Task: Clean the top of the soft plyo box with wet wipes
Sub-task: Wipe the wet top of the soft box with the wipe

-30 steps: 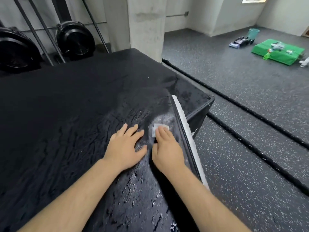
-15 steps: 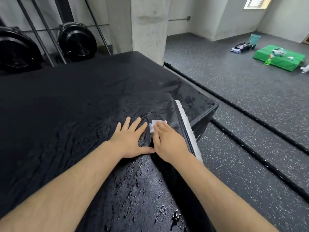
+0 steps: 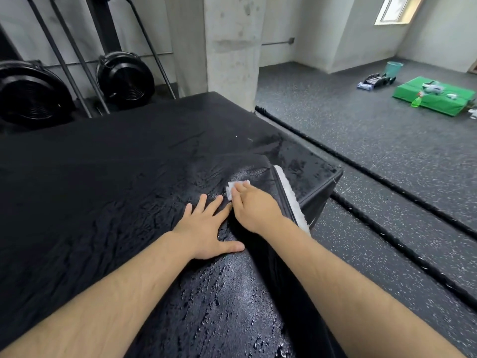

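Observation:
The black soft plyo box (image 3: 108, 177) fills the left and centre of the head view, its top shiny and streaked with wet marks near the right edge. A small white wet wipe (image 3: 233, 187) lies on that wet patch. My right hand (image 3: 254, 206) presses the wipe flat with straight fingers; most of the wipe is hidden under them. My left hand (image 3: 206, 228) rests flat on the box top just left of it, fingers spread. A raised black flap with a white fuzzy strip (image 3: 290, 197) stands along the edge to the right of my right hand.
A concrete pillar (image 3: 232, 50) rises behind the box's far corner. Two black fans (image 3: 124, 78) and metal bars stand at the back left. Thick black ropes (image 3: 387, 223) lie on the speckled floor to the right. A green mat (image 3: 436, 99) with a spray bottle sits far right.
My right hand has slid the wipe up and away over the wet patch. My left hand has stayed flat beside it, following slightly forward.

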`<state>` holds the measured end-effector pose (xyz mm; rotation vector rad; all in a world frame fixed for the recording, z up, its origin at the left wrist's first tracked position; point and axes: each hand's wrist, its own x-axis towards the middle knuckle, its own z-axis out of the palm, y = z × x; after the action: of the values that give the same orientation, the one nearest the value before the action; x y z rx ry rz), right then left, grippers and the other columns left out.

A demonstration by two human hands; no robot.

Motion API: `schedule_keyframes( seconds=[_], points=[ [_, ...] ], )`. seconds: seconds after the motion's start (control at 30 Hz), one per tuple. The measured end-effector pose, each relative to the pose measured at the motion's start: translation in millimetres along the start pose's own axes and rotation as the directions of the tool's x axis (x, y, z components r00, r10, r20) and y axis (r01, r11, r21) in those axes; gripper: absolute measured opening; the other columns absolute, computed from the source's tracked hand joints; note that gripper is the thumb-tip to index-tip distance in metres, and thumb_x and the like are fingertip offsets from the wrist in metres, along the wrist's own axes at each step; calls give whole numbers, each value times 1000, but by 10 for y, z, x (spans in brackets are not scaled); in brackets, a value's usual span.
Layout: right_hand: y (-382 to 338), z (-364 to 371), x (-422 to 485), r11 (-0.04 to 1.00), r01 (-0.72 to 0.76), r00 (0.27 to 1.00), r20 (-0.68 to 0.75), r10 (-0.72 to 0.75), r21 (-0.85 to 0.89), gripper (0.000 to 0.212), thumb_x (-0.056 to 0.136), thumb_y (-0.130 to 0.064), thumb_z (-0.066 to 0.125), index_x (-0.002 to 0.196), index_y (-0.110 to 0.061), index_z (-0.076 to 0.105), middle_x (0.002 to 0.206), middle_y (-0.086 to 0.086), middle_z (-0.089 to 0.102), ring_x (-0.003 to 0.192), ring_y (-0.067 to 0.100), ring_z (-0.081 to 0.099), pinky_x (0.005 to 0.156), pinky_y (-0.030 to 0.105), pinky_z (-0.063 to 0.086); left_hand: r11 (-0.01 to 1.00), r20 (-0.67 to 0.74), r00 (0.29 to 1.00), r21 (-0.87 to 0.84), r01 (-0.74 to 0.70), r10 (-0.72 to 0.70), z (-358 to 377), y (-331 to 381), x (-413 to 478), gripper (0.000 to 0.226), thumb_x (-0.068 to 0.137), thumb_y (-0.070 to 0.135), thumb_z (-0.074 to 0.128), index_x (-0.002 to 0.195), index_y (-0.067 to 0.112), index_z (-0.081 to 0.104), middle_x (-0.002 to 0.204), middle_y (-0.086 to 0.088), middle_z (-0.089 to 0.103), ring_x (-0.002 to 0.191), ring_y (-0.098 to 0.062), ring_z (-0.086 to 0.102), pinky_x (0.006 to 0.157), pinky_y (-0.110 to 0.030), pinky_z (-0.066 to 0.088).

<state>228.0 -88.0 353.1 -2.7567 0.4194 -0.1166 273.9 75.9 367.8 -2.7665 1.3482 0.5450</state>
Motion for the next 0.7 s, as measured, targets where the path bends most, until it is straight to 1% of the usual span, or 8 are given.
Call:
schedule_keyframes(
  seconds=[0.1,0.17,0.2,0.27,0.37,0.5,0.6,0.7],
  points=[
    [-71,-90,409,999,-47,993,110,48,-13,55,105,-30,11,138,-5,47,149,12,42,146,33,28,112,50,36,1000,18,1000,23,-2,1,-31,13,4,110,75,91,38,157,36,-9,165,5,-18,150,-29,-23,122,-55,-5],
    [-120,-105,559,993,0,985,172,21,-119,54,107,-32,11,149,-11,38,159,11,30,150,34,17,117,49,28,1000,4,1000,11,-3,3,-18,13,-2,109,75,90,38,157,36,-9,165,6,-18,150,-29,-23,122,-56,-5],
    [-135,-105,565,990,34,982,190,-7,-139,52,108,-31,13,151,-13,36,160,11,28,151,34,15,116,48,27,1000,-2,1000,7,-4,4,-3,18,-3,108,76,90,37,157,36,-9,165,6,-19,150,-29,-24,122,-56,-6],
    [-199,-132,441,988,84,976,211,-56,-128,46,110,-29,16,148,-15,39,158,12,32,149,33,22,114,47,30,1000,-4,1000,11,-4,4,35,26,-15,107,77,90,36,157,36,-10,164,6,-21,149,-29,-26,121,-56,-7],
    [-264,-155,431,996,51,977,210,-36,-69,44,110,-31,17,142,-15,42,157,10,34,144,32,32,110,49,37,1000,-4,1000,6,2,-2,35,33,-4,106,79,88,36,157,35,-12,163,6,-24,148,-30,-27,121,-57,-8],
    [-383,-163,902,993,56,959,283,-23,-108,45,107,-22,13,147,-11,32,162,12,19,151,39,10,115,53,31,1000,26,1000,20,11,-11,2,41,1,107,79,88,36,157,33,-12,163,4,-25,148,-30,-29,121,-56,-9],
    [-504,-179,1032,984,64,955,298,-12,-165,44,108,-18,16,148,-9,31,163,17,16,150,44,8,117,52,26,1000,36,999,13,19,-20,-10,37,-10,107,79,87,39,157,34,-13,163,3,-25,147,-29,-29,121,-56,-9],
    [-383,-131,945,978,119,954,294,-64,-173,47,108,-23,14,151,-15,30,163,12,21,152,40,10,117,53,27,999,38,999,22,23,-24,-8,106,-19,107,80,87,38,157,32,-12,163,2,-25,147,-31,-29,120,-57,-10]
  ],
)
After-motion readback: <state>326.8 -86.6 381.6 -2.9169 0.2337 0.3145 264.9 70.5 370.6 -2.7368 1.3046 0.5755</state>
